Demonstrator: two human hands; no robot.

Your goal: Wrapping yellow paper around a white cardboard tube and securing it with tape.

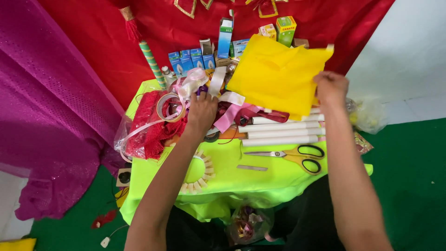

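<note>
Hands, two, bare, both reaching forward over the surface (278, 179).
- Left hand (202, 113): fingers curled down into a heap of pink and white ribbons (232, 109); whether it grips a strand, I cannot tell. A tape roll (169, 107) lies just beside it, red fringe trim (148, 125) beyond that.
- Right hand (331, 87): pinching the right edge of a yellow cloth sheet (274, 74), which hangs lifted and tilted above the clutter.
- Handling note, as judgement: the cloth is limp; lifting it higher clears the small boxes (193, 59) standing behind it, and steadying the ribbons keeps them from dragging along.
- Near items: white tubes (283, 132) lying side by side under the cloth; yellow-handled scissors (297, 155) and a flat metal strip (252, 168) nearer the body.
- Edges and room: lime cover drapes over the front edge; open lime area lies between the two forearms. Back and left are crowded; red drape (102, 42) stands close behind.
</note>
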